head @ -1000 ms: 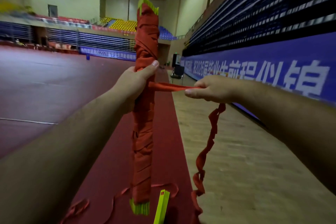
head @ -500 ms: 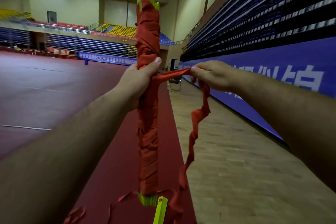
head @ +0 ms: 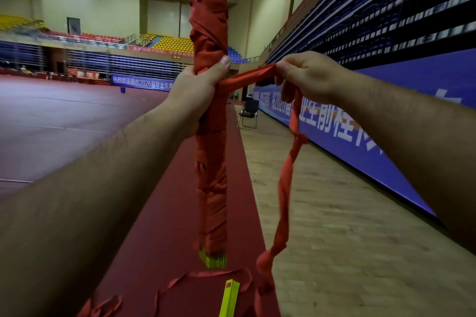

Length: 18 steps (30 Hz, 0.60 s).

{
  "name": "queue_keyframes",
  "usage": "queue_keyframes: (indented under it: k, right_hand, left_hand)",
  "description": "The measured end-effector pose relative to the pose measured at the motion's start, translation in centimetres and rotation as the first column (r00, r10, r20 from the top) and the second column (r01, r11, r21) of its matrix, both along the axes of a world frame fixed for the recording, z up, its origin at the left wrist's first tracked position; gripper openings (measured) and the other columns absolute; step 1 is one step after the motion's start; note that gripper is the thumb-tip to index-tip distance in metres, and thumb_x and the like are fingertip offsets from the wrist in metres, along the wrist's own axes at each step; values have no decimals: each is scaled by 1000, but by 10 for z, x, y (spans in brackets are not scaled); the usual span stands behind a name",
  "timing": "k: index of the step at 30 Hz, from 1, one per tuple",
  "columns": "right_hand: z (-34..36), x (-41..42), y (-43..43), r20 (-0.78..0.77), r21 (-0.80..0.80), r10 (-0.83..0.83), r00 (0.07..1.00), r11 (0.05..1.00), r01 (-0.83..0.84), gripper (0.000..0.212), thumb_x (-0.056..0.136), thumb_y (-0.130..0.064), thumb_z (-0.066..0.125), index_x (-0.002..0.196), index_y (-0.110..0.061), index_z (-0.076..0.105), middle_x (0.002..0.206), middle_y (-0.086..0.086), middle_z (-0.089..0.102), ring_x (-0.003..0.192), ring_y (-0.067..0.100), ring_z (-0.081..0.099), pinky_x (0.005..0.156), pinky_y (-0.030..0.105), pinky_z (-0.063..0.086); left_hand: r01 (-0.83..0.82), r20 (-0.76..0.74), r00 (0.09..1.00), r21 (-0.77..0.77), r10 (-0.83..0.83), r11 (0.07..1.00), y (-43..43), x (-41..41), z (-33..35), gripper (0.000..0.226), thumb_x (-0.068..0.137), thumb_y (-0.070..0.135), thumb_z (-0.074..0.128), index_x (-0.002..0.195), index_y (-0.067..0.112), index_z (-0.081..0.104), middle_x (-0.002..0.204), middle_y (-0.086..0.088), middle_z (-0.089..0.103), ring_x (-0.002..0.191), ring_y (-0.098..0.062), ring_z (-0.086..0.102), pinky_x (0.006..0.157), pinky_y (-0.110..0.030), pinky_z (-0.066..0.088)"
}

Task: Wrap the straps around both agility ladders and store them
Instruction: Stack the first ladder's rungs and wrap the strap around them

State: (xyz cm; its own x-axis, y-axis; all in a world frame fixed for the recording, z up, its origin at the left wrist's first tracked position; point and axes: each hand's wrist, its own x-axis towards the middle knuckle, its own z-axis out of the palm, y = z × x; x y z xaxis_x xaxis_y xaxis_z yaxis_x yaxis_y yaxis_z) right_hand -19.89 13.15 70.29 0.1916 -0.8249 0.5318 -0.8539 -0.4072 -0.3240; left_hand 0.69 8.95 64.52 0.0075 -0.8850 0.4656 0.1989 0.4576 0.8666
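I hold a bundled agility ladder (head: 211,162) upright in front of me; its yellow-green rungs stick out at top and bottom, and red strap is wound along its length. My left hand (head: 195,90) grips the bundle at mid-height, thumb across the front. My right hand (head: 306,77) pinches the loose red strap (head: 288,175), which runs taut from the bundle to my fingers, then hangs twisted down to the floor. A second ladder's yellow-green rungs (head: 229,298) lie on the floor below, with loose red strap around them.
I stand on a dark red mat strip (head: 159,213) beside a wooden floor (head: 334,239). A blue banner wall (head: 412,100) and folded bleachers run along the right. A folding chair (head: 248,113) stands ahead by the wall. The court lies to the left.
My view has tilted down and closer. My right hand has lifted the strap end slightly upward and rightward, keeping it taut; my left hand keeps its grip on the bundle.
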Motion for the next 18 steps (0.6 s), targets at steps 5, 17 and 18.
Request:
queue_keyframes:
  k: [5,17,18]
  right_hand:
    - [-17,-7,1,327,146,125,937,973,-181,26,108,-21,41,100,-8,61,86,15,70,72,20,74,62,27,58]
    - [-39,-22,4,178,379,82,981,914,-145,29,101,-34,52,96,-11,69,71,0,48,62,10,43,61,23,39]
    - [-36,-20,5,215,352,92,972,921,-165,29,102,-32,51,97,-11,69,72,-1,52,62,9,46,62,23,41]
  left_hand:
    - [34,-7,999,28,-33,999,1,-1,-7,40,87,50,68,109,17,61,77,1,69,55,-6,69,49,-21,53]
    - [132,-6,991,107,-132,985,-1,5,-22,30,91,49,64,100,20,63,56,6,66,52,-9,67,51,-23,53]
    - [124,1,992,108,-125,986,-1,5,-21,34,90,51,65,103,20,63,56,7,66,52,-8,67,52,-23,53]
